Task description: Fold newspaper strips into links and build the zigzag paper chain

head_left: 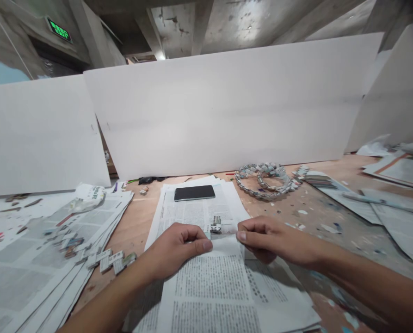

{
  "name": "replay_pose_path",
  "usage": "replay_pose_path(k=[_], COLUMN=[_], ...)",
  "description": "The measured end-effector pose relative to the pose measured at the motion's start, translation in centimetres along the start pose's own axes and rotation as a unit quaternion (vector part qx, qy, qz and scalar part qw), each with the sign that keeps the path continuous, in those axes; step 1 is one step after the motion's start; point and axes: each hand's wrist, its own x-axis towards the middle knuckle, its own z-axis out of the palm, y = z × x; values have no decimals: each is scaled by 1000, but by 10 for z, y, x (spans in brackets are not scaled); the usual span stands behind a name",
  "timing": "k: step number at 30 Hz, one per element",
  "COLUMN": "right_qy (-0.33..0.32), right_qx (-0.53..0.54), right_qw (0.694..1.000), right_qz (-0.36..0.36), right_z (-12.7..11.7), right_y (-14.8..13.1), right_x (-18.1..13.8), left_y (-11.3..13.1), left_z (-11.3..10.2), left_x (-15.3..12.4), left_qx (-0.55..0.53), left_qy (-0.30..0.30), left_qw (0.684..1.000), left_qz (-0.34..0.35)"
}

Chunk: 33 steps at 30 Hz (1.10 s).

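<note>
A printed newspaper sheet (213,277) lies in front of me, its upper edge between my two hands. My left hand (181,247) presses thumb and curled fingers on the edge's left end. At the right end, my right hand (261,237) pinches the sheet between thumb and forefinger. Just beyond the edge, between the hands, sits a small folded paper piece (216,225). Under all this is a stack of printed pages (171,212), with a black-screened phone (194,193) lying on its far part. What my lower fingers touch is partly hidden.
A coiled chain of folded paper (261,181) rests at the back right. Another folded-paper chain (105,260) lies over newspapers (29,286) on the left, near a crumpled plastic bag (87,198). More papers (400,217) are at right. White panels (227,111) wall off the table's back.
</note>
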Motion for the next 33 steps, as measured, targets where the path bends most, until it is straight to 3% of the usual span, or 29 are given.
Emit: replay_pose_path(k=[7,20,33], right_qy=[27,10,1], right_qx=[42,72,123], right_qw=[999,997,992], right_qz=[-9,9,2], right_z=[-5,14,-5], right_y=[3,-2,-2], right_x=[0,0,-5], left_y=[-1,1,-4], left_z=[-3,-6,-8], left_x=[0,1,2], left_qx=[6,12,-9], left_qy=[32,60,98], left_qw=[999,998,995], left_qz=[5,23,18])
